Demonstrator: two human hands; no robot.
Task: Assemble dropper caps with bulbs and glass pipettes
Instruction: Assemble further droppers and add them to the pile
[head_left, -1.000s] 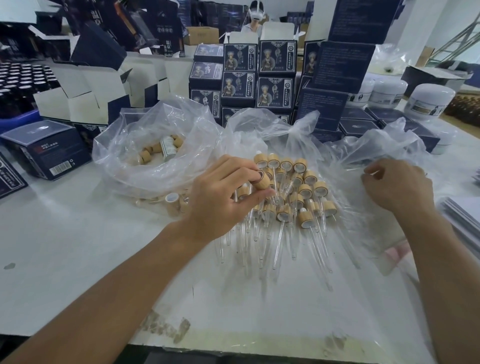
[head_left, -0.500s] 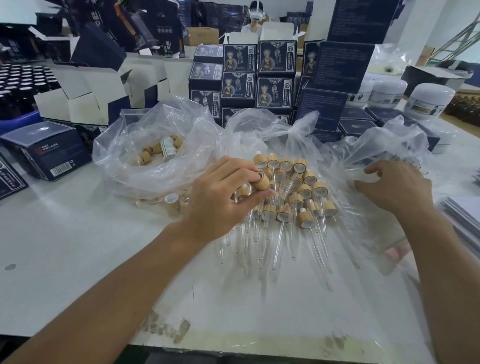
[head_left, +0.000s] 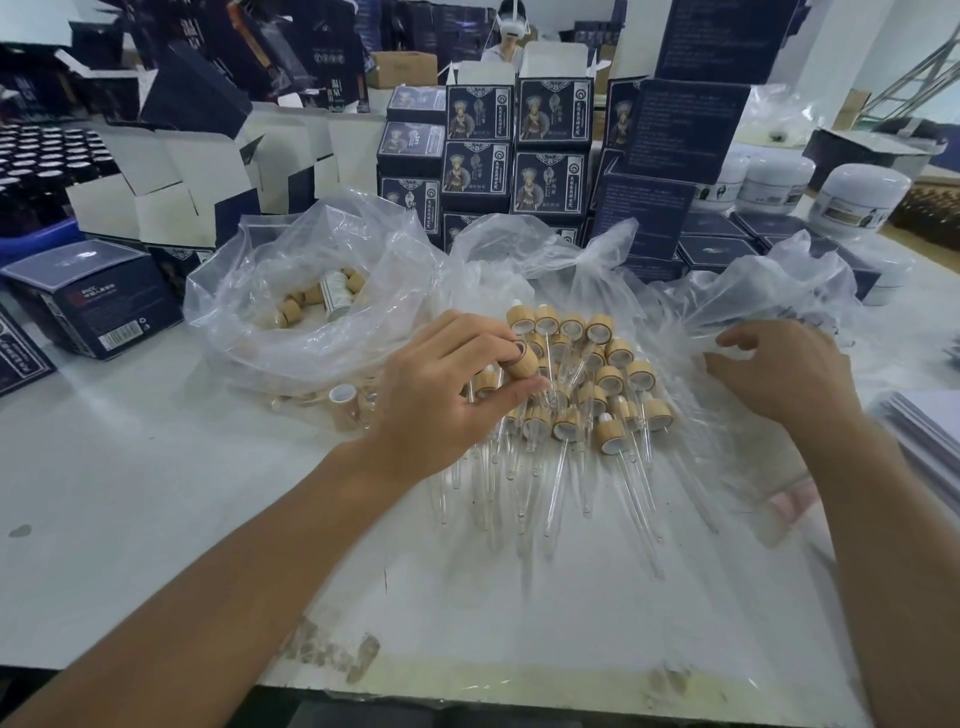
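The left hand (head_left: 441, 395) held a short, light-brown wooden dropper cap (head_left: 521, 359) pinched between its fingertips and thumb, the cap tilted on its side just above the near-left edge of a pile of assembled droppers with wooden caps and clear glass pipettes (head_left: 587, 384). That pile lay on a sheet of clear plastic film (head_left: 571, 561) spread over the white worktable (head_left: 130, 467), directly between the two hands, with the pipette tips pointing toward the person.

The right hand (head_left: 784, 364) was to the right of the pile, apart from it, its fingers loosely curled and touching the crumpled clear plastic bag on the right (head_left: 769, 296); whether it pinched the plastic could not be told.

To the left of the left hand sat a second clear plastic bag holding loose wooden caps (head_left: 311, 306), with a few more caps lying under its near edge. Behind the bags stood stacked dark-blue printed cartons (head_left: 550, 145), and white round jars (head_left: 857, 200) stood at the far right.
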